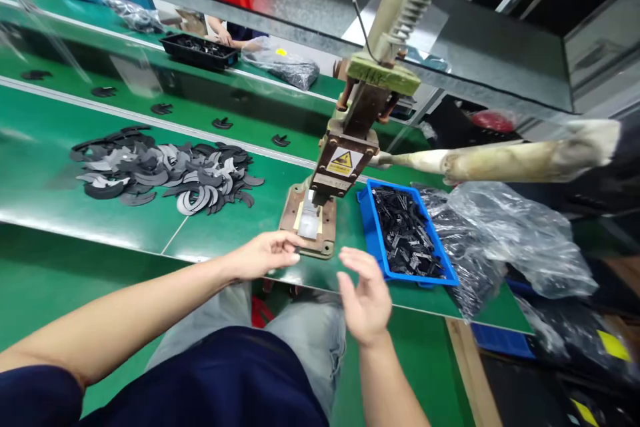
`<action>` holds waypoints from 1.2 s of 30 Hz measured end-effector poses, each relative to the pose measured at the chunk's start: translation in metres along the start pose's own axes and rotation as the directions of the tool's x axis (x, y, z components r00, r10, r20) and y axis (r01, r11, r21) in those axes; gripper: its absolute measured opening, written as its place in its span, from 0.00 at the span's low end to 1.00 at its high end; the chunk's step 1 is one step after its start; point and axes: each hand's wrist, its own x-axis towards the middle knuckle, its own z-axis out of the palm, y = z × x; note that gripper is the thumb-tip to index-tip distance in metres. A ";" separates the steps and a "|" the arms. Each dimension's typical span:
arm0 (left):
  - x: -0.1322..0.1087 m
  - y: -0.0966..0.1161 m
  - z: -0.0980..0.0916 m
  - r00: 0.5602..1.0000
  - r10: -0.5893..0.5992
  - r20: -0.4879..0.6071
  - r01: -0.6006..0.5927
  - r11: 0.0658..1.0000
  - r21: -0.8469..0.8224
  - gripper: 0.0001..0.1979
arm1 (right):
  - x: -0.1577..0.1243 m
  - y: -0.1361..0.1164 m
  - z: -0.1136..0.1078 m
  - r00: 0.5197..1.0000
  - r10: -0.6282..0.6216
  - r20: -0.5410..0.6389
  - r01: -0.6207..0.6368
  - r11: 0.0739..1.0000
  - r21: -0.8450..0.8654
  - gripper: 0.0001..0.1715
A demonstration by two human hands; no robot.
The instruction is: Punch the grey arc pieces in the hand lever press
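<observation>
My left hand (265, 253) pinches a small dark part at its fingertips, right in front of the base plate (307, 227) of a hand press (345, 160). My right hand (365, 297) hovers just right of it with fingers loosely spread and nothing in them, near the blue tray (373, 240) of small black parts. The press's long wrapped lever (505, 160) sticks out to the right.
A heap of black and grey curved pieces (165, 173) lies on the green bench to the left. Clear plastic bags (505, 240) of black parts sit right of the tray. Single curved pieces ride a green conveyor (150, 110) behind. Another person's arms reach a black tray (200, 50) far back.
</observation>
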 end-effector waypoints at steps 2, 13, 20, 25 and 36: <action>0.023 0.002 -0.018 0.987 0.113 -0.118 -0.101 0.989 0.104 0.20 | 0.033 -0.006 -0.018 0.974 -0.037 -0.222 0.030 0.999 -0.035 0.19; 0.099 0.014 -0.058 0.902 0.403 0.157 -0.317 0.368 0.874 0.09 | 0.217 -0.122 -0.068 0.971 -0.220 -0.094 0.225 0.973 0.055 0.34; 0.106 0.019 -0.053 0.881 0.394 0.263 -0.405 0.339 0.849 0.13 | 0.205 -0.099 -0.063 0.932 -0.326 0.157 0.297 0.937 0.182 0.25; 0.108 0.013 -0.052 0.873 0.418 0.253 -0.410 0.343 0.846 0.14 | 0.147 -0.073 -0.053 0.888 -0.431 0.158 0.429 0.902 0.045 0.14; 0.097 0.029 -0.062 0.920 0.327 0.214 -0.312 0.286 0.906 0.12 | 0.074 -0.017 -0.011 0.859 -0.493 -0.138 0.466 0.865 -0.185 0.12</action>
